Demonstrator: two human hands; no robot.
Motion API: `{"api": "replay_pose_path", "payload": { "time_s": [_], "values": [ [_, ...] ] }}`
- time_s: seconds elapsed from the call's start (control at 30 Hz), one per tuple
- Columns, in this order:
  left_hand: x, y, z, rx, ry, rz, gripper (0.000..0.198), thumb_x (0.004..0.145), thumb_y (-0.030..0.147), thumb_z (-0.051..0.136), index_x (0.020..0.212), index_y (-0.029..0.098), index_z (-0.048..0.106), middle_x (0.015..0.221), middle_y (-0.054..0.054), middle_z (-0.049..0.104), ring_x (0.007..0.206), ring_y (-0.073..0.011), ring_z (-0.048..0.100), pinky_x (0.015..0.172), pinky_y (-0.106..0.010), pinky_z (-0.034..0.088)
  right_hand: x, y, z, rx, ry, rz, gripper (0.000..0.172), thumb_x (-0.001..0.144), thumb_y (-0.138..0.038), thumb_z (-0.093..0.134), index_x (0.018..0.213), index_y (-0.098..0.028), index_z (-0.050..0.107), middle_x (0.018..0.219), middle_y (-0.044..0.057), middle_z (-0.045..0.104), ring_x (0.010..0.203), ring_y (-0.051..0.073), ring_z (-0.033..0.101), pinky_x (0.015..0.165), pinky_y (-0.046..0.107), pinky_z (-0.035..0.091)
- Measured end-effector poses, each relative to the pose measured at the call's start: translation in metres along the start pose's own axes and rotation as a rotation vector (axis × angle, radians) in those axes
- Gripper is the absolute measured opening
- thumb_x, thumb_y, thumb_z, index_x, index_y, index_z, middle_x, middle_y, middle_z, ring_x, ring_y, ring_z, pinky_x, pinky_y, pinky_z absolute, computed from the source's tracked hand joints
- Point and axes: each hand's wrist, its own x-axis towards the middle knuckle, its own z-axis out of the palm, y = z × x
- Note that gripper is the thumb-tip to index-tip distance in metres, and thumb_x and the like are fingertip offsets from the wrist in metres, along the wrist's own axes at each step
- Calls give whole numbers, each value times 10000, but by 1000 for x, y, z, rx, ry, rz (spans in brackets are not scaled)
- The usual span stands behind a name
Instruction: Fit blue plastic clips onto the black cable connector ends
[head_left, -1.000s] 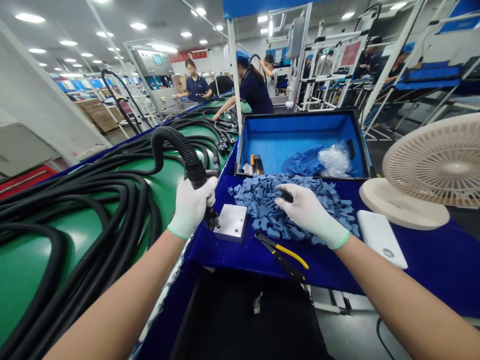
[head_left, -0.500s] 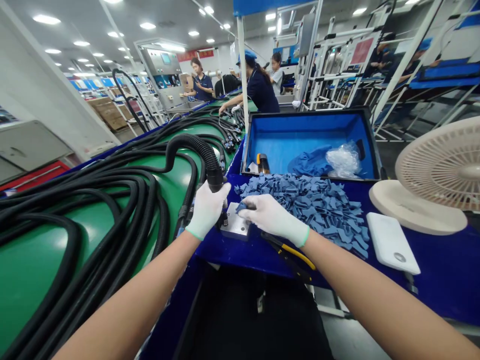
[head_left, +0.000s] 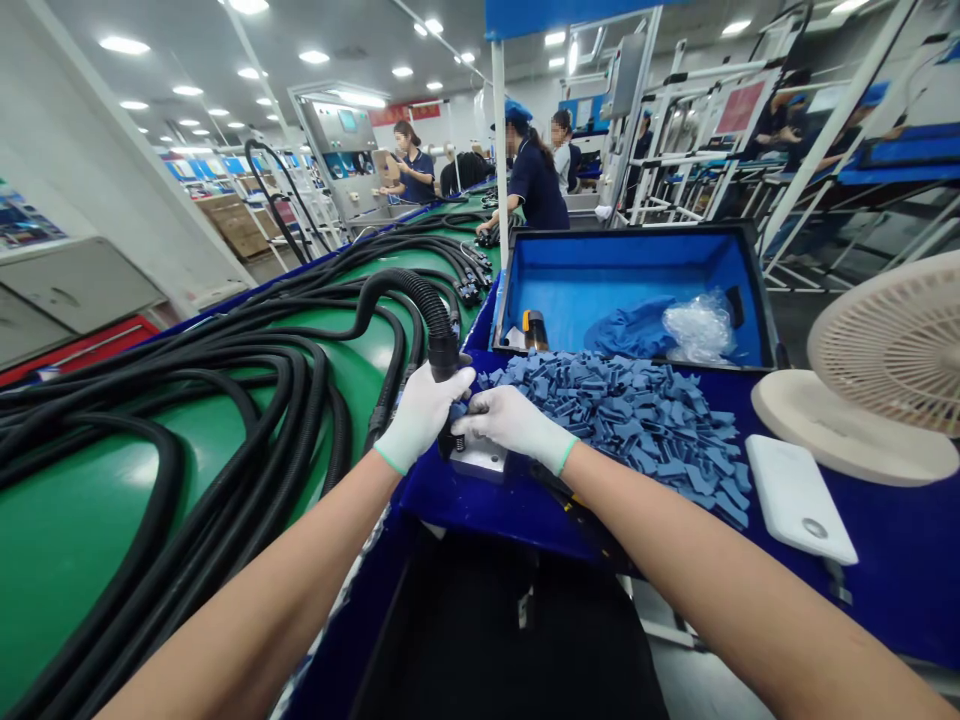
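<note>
My left hand [head_left: 422,416], in a white glove, grips the end of a black corrugated conduit [head_left: 442,345] just above a metal block [head_left: 480,462]. The conduit's far length runs back over the green belt. My right hand [head_left: 510,424], also gloved, pinches a small blue piece [head_left: 458,410] against the conduit's lower end, close to my left hand. A heap of similar blue pieces [head_left: 622,425] lies just right of my right hand. Yellow-handled pliers [head_left: 559,487] sit mostly hidden under my right wrist.
A blue-lined case [head_left: 637,240] holds blue cloth, clear plastic and a small bottle. A white pad [head_left: 799,498] and a cream desk fan [head_left: 885,370] stand to the right. Coiled black conduits cover the green belt [head_left: 90,560] on the left, with co-workers farther along it.
My hands have come together, the right moving left with the blue piece to the conduit's end. The metal block and pliers are now more covered, and the view has shifted slightly.
</note>
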Motion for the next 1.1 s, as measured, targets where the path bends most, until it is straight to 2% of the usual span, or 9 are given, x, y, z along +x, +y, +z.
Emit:
{"api": "replay_pose_path", "payload": {
  "time_s": [0.13, 0.27, 0.37, 0.47, 0.53, 0.63, 0.83, 1.0, 1.1],
  "values": [
    [-10, 5, -33, -62, 36, -30, 468, 875, 564, 673, 1100, 157, 629, 881, -68, 673, 741, -180, 635, 723, -312, 537, -4, -4, -4, -71, -31, 26, 455, 792, -610, 703, 753, -157, 723, 645, 1, 635, 569, 124, 512, 543, 254, 351],
    [-45, -1, -110, -3, 95, -267, 602, 901, 676, 545, 1255, 190, 564, 1041, -109, 680, 706, -163, 634, 610, -285, 537, -6, -3, -7, -136, -72, -15, 357, 862, -529, 664, 871, -186, 761, 728, 19, 704, 627, 148, 598, 579, 258, 400],
    [-86, -9, -168, 147, 123, -456, 586, 837, 639, 632, 1103, 117, 654, 964, -147, 705, 643, -180, 629, 558, -293, 530, -4, -1, -4, -248, -61, -34, 230, 876, -412, 661, 904, -209, 767, 784, 24, 737, 685, 166, 642, 614, 266, 424],
    [-125, -14, -202, 347, 171, -545, 518, 733, 553, 749, 1008, 116, 708, 900, -131, 735, 705, -247, 678, 621, -339, 568, -3, -1, 3, -393, -17, -52, 191, 873, -378, 666, 914, -227, 774, 834, 35, 759, 761, 188, 665, 665, 278, 434],
    [-148, -16, -210, 499, 256, -548, 514, 710, 497, 762, 1074, 139, 709, 1006, -125, 750, 915, -315, 706, 804, -388, 583, -2, -1, 8, -436, 3, -44, 194, 868, -376, 665, 925, -228, 776, 846, 49, 765, 784, 208, 668, 677, 291, 426],
    [-182, -22, -201, 712, 333, -508, 509, 771, 483, 695, 1170, 168, 691, 1210, -138, 718, 1198, -369, 628, 1075, -440, 459, -1, 1, 13, -482, 12, -41, 209, 863, -380, 660, 957, -231, 772, 883, 59, 772, 813, 230, 671, 693, 306, 421],
    [-222, -35, -181, 1165, -71, -704, 646, 747, 501, 691, 1250, 96, 677, 1179, -241, 715, 1085, -444, 680, 1017, -518, 469, -3, -8, 9, -492, -30, -17, 200, 878, -345, 633, 947, -224, 777, 837, 56, 761, 791, 224, 672, 709, 301, 441],
    [-194, 1, -204, 638, -162, -695, 492, 796, 587, 668, 1048, 170, 730, 1069, -104, 748, 926, -304, 705, 807, -346, 545, -46, -55, 27, -282, -60, -169, 217, 925, -334, 599, 1003, -218, 765, 940, 73, 748, 846, 231, 664, 802, 331, 469],
    [-173, 27, -194, 282, -153, -542, 410, 840, 568, 640, 958, 182, 709, 871, -48, 690, 734, -224, 610, 648, -301, 486, -83, -82, 56, 20, -222, -205, 259, 963, -376, 570, 1112, -236, 729, 1022, 67, 727, 897, 233, 658, 834, 346, 491]
  ]
}}
